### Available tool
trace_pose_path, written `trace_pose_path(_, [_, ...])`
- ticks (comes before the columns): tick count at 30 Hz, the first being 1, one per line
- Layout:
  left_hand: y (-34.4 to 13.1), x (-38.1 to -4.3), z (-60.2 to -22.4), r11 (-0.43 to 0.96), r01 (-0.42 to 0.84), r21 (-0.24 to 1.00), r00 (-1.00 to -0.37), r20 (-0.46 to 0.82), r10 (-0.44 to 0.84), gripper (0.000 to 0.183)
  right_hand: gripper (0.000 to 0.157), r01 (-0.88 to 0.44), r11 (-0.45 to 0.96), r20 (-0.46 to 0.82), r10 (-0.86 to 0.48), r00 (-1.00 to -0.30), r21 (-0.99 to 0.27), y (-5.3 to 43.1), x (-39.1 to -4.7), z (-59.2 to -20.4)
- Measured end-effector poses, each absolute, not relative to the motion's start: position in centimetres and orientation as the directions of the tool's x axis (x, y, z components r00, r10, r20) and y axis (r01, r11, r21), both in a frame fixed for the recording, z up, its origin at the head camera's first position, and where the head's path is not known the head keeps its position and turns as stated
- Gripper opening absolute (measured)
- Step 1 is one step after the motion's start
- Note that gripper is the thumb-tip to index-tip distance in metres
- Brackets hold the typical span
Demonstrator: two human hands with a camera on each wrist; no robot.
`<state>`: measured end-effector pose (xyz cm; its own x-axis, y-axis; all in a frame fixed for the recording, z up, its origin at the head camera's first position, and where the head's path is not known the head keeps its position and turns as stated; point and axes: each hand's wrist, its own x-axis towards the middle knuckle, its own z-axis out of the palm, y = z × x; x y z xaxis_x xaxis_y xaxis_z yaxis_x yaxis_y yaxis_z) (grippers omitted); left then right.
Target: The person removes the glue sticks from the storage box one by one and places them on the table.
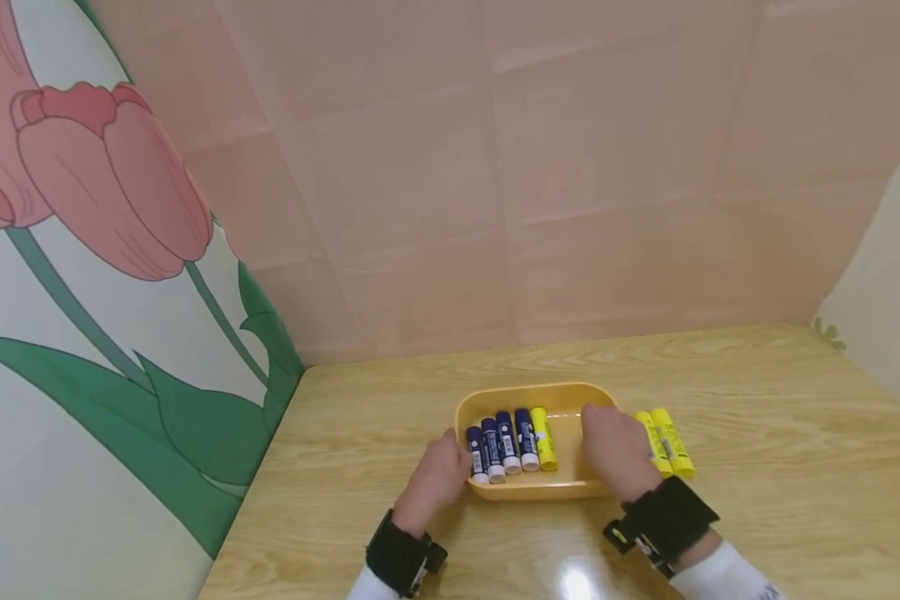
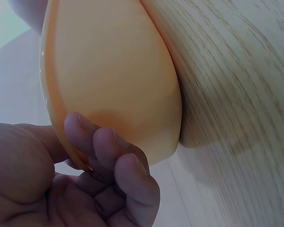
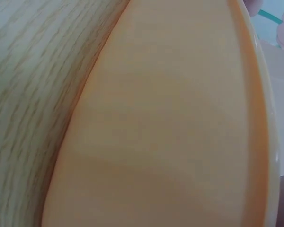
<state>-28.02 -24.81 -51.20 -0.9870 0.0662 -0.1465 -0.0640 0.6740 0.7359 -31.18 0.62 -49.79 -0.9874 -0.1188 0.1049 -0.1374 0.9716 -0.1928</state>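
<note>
The orange tray (image 1: 566, 442) is lying directly between the left hand (image 1: 437, 475) and the right hand (image 1: 621, 450), one short end at each. The left hand is gripping the rim, its thumb going inside while its fingers are curling against the outer wall. The right hand is curling over the opposite rim and holding it, its fingertips staying hidden. Both forearms are reaching forward and slanting inward, each wrist wearing a black band (image 1: 671, 518).

Just inside the left hand's end, four navy tubes (image 1: 507, 442) with white ends are standing side by side in a row. A yellow tube (image 1: 544, 439) is resting beside them, toward the right hand. Just beyond the right hand, outside the tray, two more yellow tubes (image 1: 672, 442) are lying together on the wood-grained surface (image 1: 330, 467). Well ahead of both hands, a creased pinkish backdrop (image 1: 495, 208) is rising.
</note>
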Motion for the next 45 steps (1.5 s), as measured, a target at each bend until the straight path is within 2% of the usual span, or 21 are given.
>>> trace_pose_path(7, [-24.8,-28.1,-51.4,0.680,-0.062,0.731,-0.988,-0.143,0.063,0.040,0.011,-0.150,0.970,0.138,-0.124,-0.983,-0.194,0.7,-31.7,-50.2])
trace_pose_path(14, [-25.0,-28.0,-51.4,0.706,0.043,0.707,-0.995,-0.035,0.095,0.015,0.010,-0.136,0.973,0.104,-0.118,-0.988,-0.187,0.4,-32.2,-50.4])
trace_pose_path(16, [-25.0,-28.0,-51.5,0.703,0.049,0.710,-0.995,-0.029,0.098,0.014,0.010,-0.125,0.973,0.084,-0.110,-0.990,-0.194,0.3,-32.4,-50.4])
trace_pose_path(33, [-25.0,-28.1,-51.6,0.701,0.016,0.713,-0.994,-0.063,0.087,0.020,0.005,-0.111,0.984,0.080,-0.101,-0.992,-0.139,-0.3,-33.8,-51.2])
trace_pose_path(45, [-25.0,-28.1,-51.5,0.697,0.016,0.717,-0.994,-0.065,0.089,0.018,0.009,-0.123,0.983,0.089,-0.111,-0.990,-0.135,-0.5,-34.2,-51.5])
